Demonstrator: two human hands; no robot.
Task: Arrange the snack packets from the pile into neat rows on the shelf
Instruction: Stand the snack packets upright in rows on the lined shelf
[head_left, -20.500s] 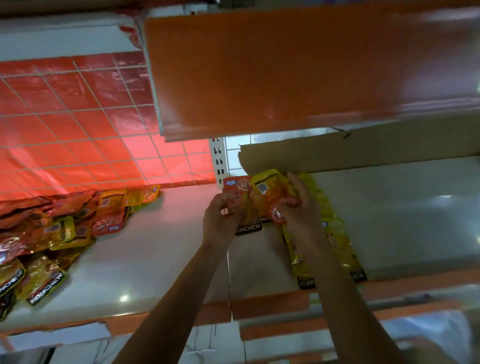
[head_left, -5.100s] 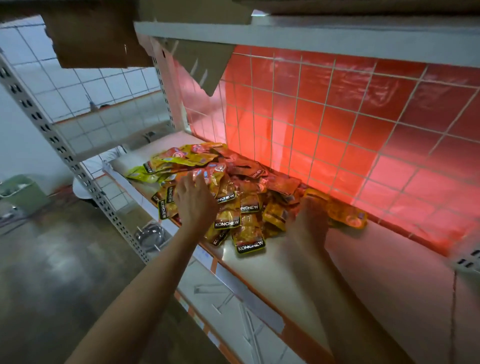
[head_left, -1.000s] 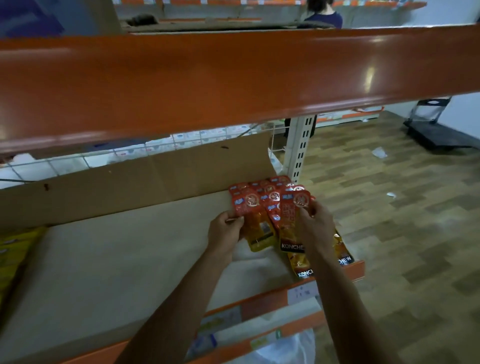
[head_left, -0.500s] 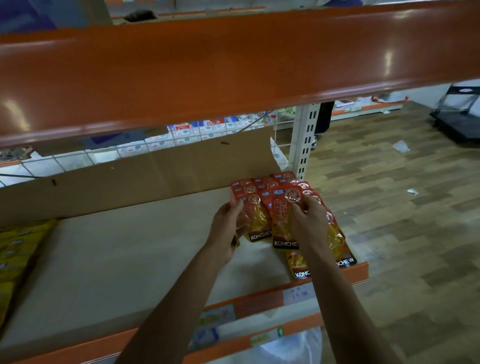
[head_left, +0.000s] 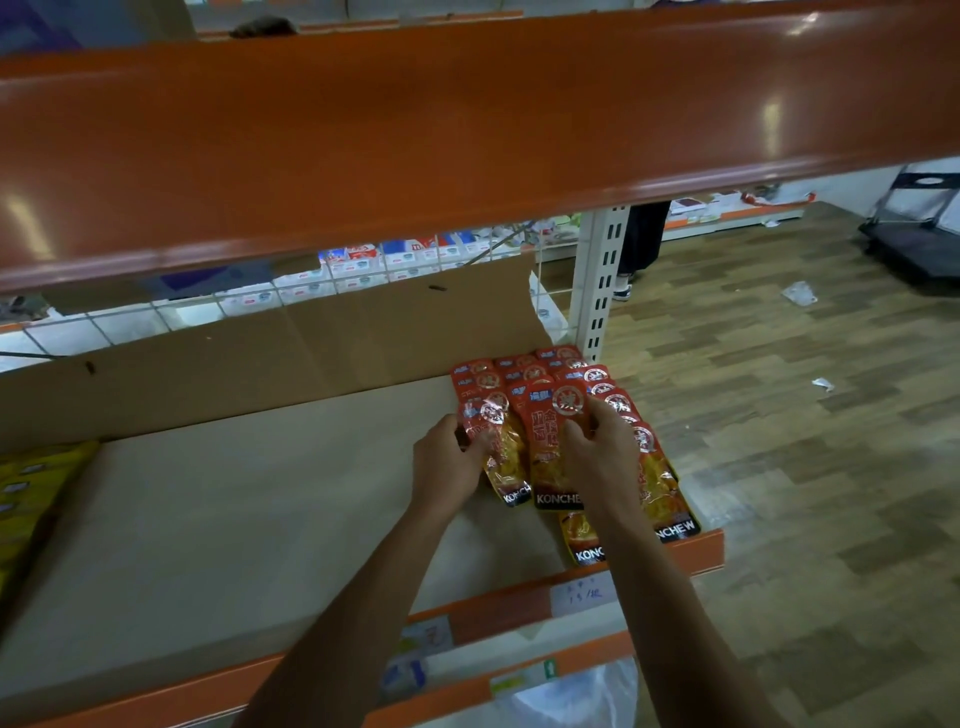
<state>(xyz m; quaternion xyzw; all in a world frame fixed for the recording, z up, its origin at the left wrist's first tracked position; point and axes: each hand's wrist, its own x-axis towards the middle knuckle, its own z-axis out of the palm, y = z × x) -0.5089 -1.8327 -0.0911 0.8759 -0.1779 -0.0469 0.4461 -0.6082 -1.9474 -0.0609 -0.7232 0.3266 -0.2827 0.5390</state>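
Red and orange Konchew snack packets (head_left: 571, 374) lie in overlapping rows at the right end of the pale shelf board (head_left: 234, 519). My left hand (head_left: 449, 462) pinches the left edge of one packet (head_left: 501, 457) at the left of the rows. My right hand (head_left: 602, 452) grips the neighbouring red packet (head_left: 545, 436), thumb on its face. Both held packets lie over the front of the rows. More packets (head_left: 665, 499) reach the shelf's orange front edge under my right wrist.
An orange upper shelf (head_left: 467, 130) hangs low over the work area. A cardboard sheet (head_left: 260, 358) lines the back. Yellow packets (head_left: 31, 493) lie at the far left. A white upright post (head_left: 600, 280) marks the right end, with wooden floor (head_left: 805, 467) beyond.
My hands have drawn slightly closer together over the two front packets. The view has tilted down a little. The rows themselves have not shifted.
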